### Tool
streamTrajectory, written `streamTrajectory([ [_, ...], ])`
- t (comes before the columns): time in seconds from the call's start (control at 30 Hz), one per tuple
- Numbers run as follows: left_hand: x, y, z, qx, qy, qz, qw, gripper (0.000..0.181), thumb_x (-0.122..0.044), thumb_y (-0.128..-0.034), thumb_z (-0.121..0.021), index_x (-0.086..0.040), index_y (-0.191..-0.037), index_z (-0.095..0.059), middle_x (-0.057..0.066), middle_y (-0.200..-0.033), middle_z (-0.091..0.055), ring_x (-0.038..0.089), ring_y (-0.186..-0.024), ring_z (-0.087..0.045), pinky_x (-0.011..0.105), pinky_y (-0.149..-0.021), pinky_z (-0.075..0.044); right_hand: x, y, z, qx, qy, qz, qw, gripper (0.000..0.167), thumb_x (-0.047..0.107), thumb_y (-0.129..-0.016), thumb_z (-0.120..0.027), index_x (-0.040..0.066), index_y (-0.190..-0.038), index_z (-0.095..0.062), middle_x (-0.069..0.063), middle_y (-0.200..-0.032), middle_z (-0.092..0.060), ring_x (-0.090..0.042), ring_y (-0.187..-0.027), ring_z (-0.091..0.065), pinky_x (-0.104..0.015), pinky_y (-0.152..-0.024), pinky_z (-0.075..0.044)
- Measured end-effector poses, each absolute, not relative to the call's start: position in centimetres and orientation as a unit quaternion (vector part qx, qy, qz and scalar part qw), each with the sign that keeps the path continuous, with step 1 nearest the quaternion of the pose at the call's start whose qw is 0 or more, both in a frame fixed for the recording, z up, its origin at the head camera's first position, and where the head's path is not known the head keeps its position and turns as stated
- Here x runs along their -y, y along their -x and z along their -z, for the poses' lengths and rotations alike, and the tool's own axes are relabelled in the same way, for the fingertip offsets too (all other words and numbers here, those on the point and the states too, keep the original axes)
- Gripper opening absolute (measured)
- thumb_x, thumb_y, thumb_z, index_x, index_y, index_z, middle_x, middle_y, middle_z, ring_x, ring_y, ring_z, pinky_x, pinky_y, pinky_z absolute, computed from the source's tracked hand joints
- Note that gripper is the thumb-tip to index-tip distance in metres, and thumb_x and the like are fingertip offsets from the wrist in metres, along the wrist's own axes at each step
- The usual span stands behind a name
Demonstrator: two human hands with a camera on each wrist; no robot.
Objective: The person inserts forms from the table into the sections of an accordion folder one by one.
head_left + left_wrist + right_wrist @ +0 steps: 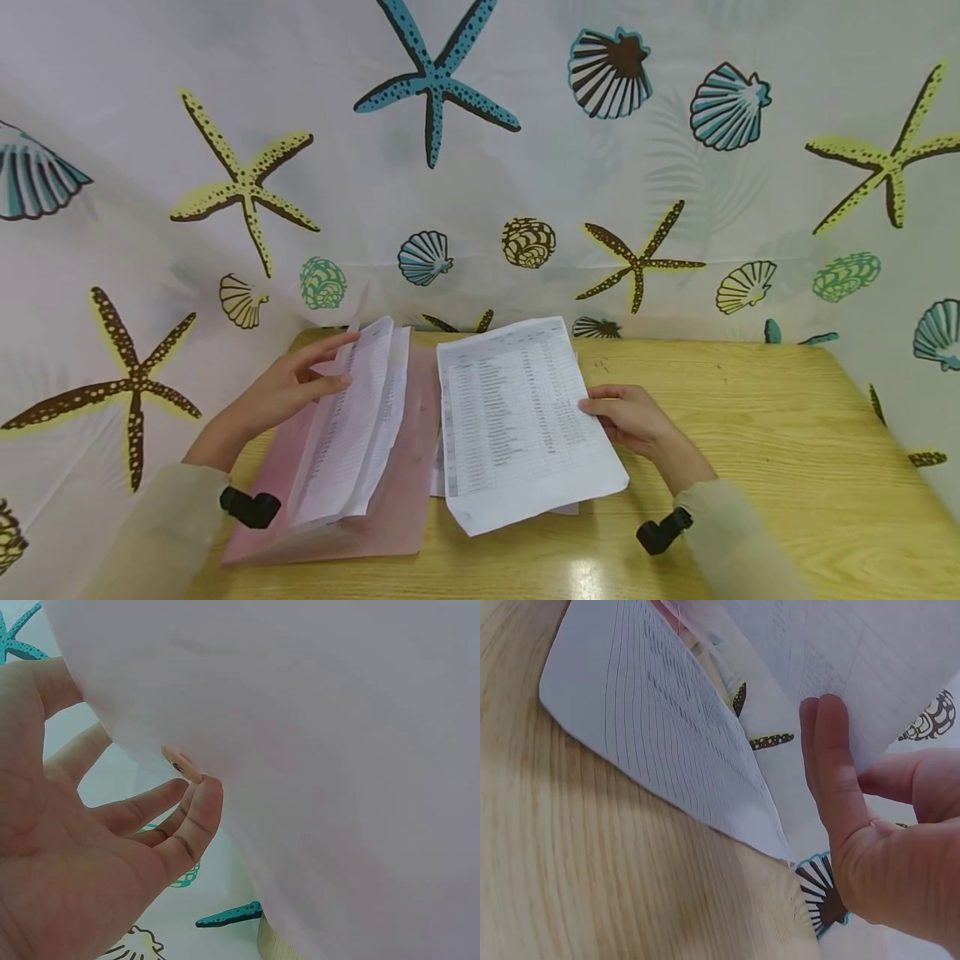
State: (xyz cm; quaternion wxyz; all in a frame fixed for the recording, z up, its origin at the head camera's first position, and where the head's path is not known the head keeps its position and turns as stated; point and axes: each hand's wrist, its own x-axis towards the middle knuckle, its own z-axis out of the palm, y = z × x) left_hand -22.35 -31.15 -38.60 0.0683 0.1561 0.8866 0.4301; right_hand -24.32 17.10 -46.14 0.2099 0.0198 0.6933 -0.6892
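Printed sheet (517, 417), head view: my right hand (633, 417) pinched its right edge above the table (750, 425)'s middle.
Folder (408, 508), head view: it lay open by the table's left edge, papers (352, 433) leaning up.
Pink cover (322, 750), left wrist view: my left hand (82, 832) gripped its edge; I judged it springy, slick.
Paper edge, right wrist view: thumb and fingers held it; I judged it light, limp, easily creased, best taken mid-edge.

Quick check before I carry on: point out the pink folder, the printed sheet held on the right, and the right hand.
Pink folder (408, 492), head view: bare panel beside its papers.
Printed sheet (519, 425), head view: middle of its printed face.
Right hand (632, 418), head view: back of the hand.
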Motion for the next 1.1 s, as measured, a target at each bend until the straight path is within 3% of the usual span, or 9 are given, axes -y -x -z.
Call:
streamTrajectory([
  [0.27, 31.2, 22.3, 38.5, -0.889, -0.155, -0.426, 0.065, 0.069, -0.026, -0.1032, -0.065, -0.020, -0.165, -0.035, 0.022, -0.163, -0.038, 0.036, -0.116, -0.060, 0.038, -0.091, -0.053, -15.3, 24.7, 46.1, -0.690, -0.016, 0.692, 0.212, 0.041, 0.004, -0.102, -0.063, -0.017, -0.136, -0.053, -0.006, -0.095, -0.075, -0.012, -0.080, -0.075, -0.026, -0.069, -0.061],
  [0.63, 31.3, 22.3, 38.6, -0.889, -0.158, -0.425, 0.061, 0.069, -0.024, -0.1029, -0.065, -0.020, -0.165, -0.036, 0.021, -0.163, -0.037, 0.034, -0.114, -0.061, 0.038, -0.090, -0.053, -13.1, 25.0, 45.9, -0.693, -0.021, 0.689, 0.209, 0.043, 0.006, -0.101, -0.066, -0.015, -0.137, -0.056, -0.015, -0.108, -0.075, -0.014, -0.083, -0.075, -0.027, -0.072, -0.062],
  [1.1, 31.2, 22.2, 38.8, -0.889, -0.155, -0.426, 0.060, 0.070, -0.026, -0.1032, -0.065, -0.021, -0.166, -0.035, 0.019, -0.165, -0.036, 0.036, -0.118, -0.059, 0.038, -0.093, -0.052, -10.9, 25.2, 45.6, -0.690, -0.042, 0.694, 0.204, 0.040, 0.006, -0.101, -0.066, -0.011, -0.136, -0.058, -0.011, -0.103, -0.076, -0.013, -0.080, -0.074, -0.025, -0.069, -0.061],
])
